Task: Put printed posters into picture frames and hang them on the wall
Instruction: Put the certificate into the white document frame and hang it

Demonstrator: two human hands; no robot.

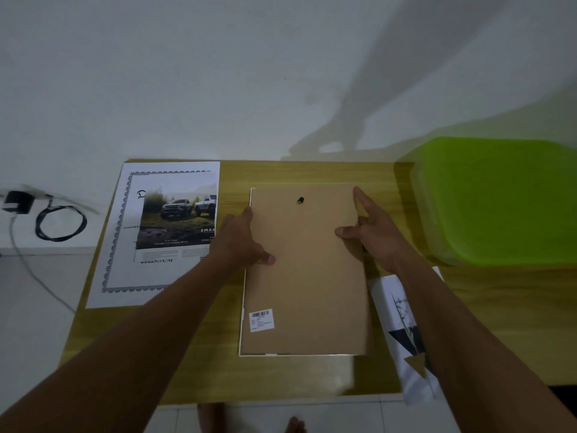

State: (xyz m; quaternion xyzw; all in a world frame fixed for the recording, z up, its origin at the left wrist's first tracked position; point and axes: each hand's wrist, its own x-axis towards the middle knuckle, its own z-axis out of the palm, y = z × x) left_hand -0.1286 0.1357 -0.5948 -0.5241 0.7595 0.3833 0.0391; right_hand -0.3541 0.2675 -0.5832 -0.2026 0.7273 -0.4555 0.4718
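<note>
The fingers [249, 214] of the left hand [243, 242] lie along the left edge of the frame [306, 276], and the thumb presses down on its back, so this hand grips that side. On the right hand [374, 239] the thumb rests on the back too. One finger points straight up along the right edge, and the others curl in at that edge, so this hand holds the frame as well.

The frame lies face down in the middle of the table [312, 173], with its long sides running away from the person. Its back is a plain brown board. A small black hook [300, 200] sits near the far end. A white sticker [261, 319] with a bar code is near the corner by the person's left arm. A thin white rim shows along the left side and the near end. The right side looks blurry.

To the left, a car poster [178, 220] lies on a bigger white sheet [125, 273] with a fancy dark border. It shows two cars in a misty green place. To the right, partly under the right arm, lies a triangle poster [401, 317], white with dark and tan shapes.

A bright green box [499, 198] sits at the far right of the table. Past the table's left side are a black charger [17, 203] and a looped cord [61, 223]. The table stands against a pale wall [187, 73]. Bare toes [293, 426] show on the floor by the near edge
</note>
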